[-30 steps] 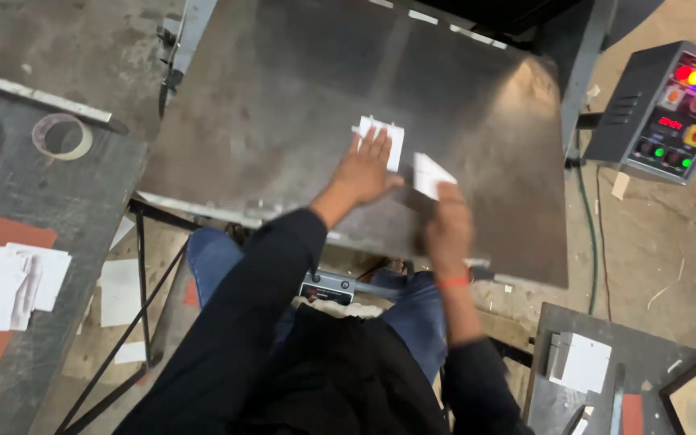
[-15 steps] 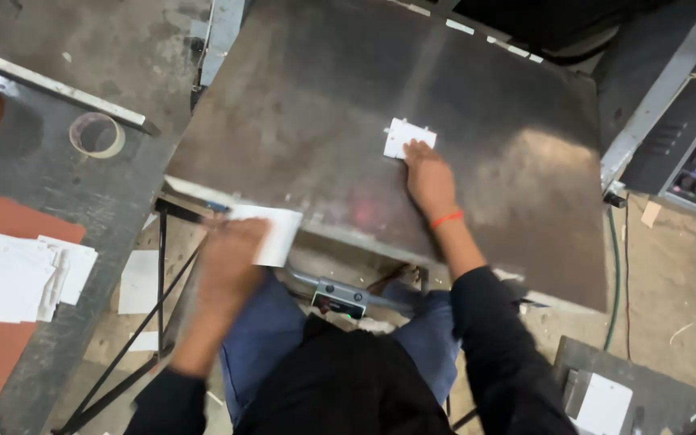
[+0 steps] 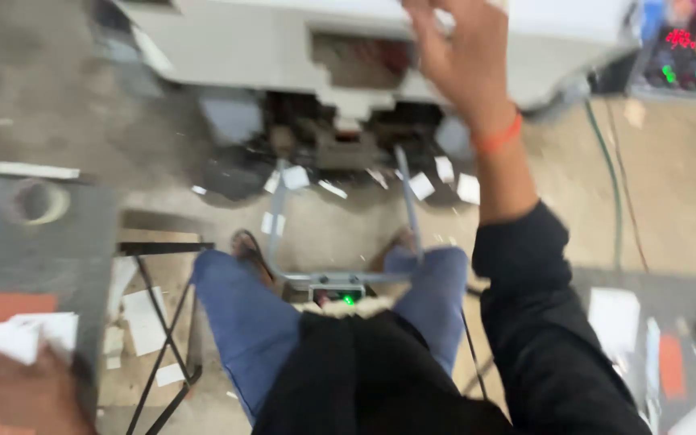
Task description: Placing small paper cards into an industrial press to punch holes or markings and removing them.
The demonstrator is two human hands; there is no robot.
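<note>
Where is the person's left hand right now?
In the head view the left hand is at the bottom left corner, resting on the stack of white paper sheets on the dark side table, beside the left knee.

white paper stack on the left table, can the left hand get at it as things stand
Probably yes: the left hand already lies at the edge of the white paper stack on the dark side table, and nothing sits between them. Motion blur hides whether the fingers actually grip a sheet.

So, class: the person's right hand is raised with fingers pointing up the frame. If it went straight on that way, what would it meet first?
Probably the pale grey machine body: the right hand already overlaps its upper edge, fingers spread and holding nothing visible. Blur leaves depth unclear.
</note>
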